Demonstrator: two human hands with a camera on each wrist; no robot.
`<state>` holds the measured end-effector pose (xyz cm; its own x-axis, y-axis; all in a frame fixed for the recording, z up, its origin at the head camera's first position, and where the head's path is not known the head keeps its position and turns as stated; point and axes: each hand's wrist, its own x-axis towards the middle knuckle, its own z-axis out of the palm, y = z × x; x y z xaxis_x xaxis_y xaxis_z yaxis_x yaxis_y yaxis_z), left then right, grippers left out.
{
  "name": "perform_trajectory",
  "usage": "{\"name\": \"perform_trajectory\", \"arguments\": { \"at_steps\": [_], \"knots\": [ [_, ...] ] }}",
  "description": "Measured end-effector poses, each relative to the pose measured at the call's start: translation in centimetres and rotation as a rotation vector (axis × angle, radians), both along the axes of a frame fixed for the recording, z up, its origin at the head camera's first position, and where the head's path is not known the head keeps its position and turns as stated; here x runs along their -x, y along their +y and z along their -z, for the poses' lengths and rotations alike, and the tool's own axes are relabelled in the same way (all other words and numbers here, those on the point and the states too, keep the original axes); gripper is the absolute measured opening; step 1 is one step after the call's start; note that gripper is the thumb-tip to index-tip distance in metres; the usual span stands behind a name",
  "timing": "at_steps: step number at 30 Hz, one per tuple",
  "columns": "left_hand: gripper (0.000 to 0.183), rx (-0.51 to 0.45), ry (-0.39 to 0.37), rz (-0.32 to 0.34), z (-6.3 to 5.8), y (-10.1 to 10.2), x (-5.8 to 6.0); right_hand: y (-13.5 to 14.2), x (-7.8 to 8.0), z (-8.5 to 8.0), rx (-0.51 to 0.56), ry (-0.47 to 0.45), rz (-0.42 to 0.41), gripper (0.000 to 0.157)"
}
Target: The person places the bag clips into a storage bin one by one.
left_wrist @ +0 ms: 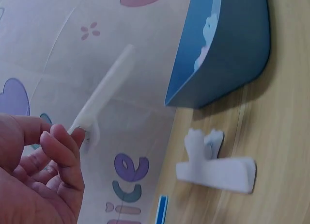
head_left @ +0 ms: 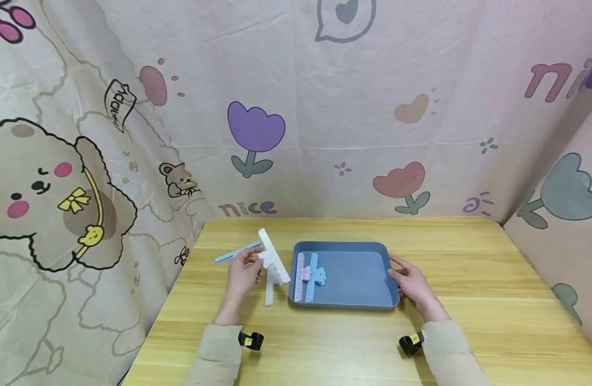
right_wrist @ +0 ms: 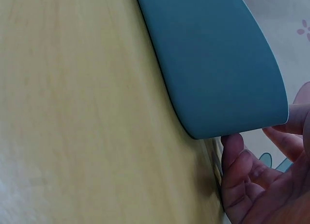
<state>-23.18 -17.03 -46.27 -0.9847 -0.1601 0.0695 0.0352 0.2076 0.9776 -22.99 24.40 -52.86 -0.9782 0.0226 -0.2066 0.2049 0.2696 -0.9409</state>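
Observation:
My left hand pinches a white bag clip by its lever, holding it up left of the blue-grey tray. In the left wrist view that clip points away from the fingertips, tilted and clear of the table. A second white bag clip stands on the table below it. My right hand grips the tray's right end, its fingers at the rim and outer wall. Inside the tray, along its left side, lie a pink bag clip and a light blue bag clip.
Behind my left hand, a blue bag clip lies on the wooden table. A printed curtain hangs right behind the table's back edge, with more of it at both sides.

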Motion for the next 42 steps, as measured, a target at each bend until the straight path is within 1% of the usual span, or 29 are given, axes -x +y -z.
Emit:
{"name": "perform_trajectory", "arguments": {
  "at_steps": [6,13,16,22,28,33,38,42],
  "knots": [
    [0.032,-0.011,-0.003,0.052,0.0,1.4,-0.1,-0.2,-0.1,-0.1,0.013,-0.009,0.005,0.053],
    [0.030,-0.027,-0.014,0.083,0.0,2.9,0.3,-0.3,-0.1,-0.2,-0.009,-0.009,0.010,0.053],
    [0.029,-0.028,-0.033,0.094,0.1,3.5,0.5,-0.3,-0.2,-0.4,-0.016,-0.003,0.015,0.053],
    [0.036,-0.029,-0.093,0.120,0.1,4.7,1.0,-0.4,-0.1,-0.5,-0.026,0.001,0.012,0.053],
    [0.033,0.049,-0.094,0.140,0.3,6.0,1.8,-0.3,-0.1,-0.5,-0.034,-0.006,0.022,0.054],
    [0.030,0.143,-0.100,0.173,0.5,7.0,2.4,0.0,0.0,-0.4,0.001,-0.026,0.026,0.056],
    [0.027,0.195,-0.090,0.206,1.2,7.9,2.8,0.0,-0.1,-0.3,0.033,-0.031,0.018,0.056],
    [0.026,0.225,-0.082,0.233,1.7,8.6,2.9,0.1,-0.1,-0.3,0.052,-0.038,0.010,0.056]
  ]
}}
